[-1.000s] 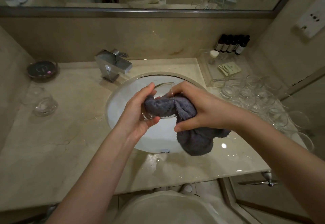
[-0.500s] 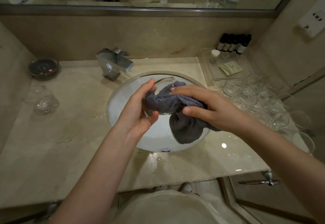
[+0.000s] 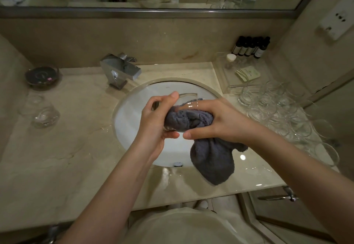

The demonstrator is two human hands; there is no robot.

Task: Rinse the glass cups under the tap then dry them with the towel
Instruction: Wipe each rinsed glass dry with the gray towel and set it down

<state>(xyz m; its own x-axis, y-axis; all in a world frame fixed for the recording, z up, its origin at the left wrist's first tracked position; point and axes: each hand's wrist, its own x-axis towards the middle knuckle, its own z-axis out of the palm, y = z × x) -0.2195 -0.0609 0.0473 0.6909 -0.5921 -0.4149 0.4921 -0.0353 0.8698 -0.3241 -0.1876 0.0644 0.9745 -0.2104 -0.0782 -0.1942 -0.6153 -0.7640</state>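
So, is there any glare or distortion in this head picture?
Head view: dim, warm light; one bright glare spot on the wet beige marble counter; wide-angle bending curves the long wall mirror's metal frame; the clear glass cups at right blur together.

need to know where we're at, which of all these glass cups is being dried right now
The glass cup held over the sink, gripped by the left hand with the grey towel stuffed inside by the right hand. All other cups stand untouched on the counter.
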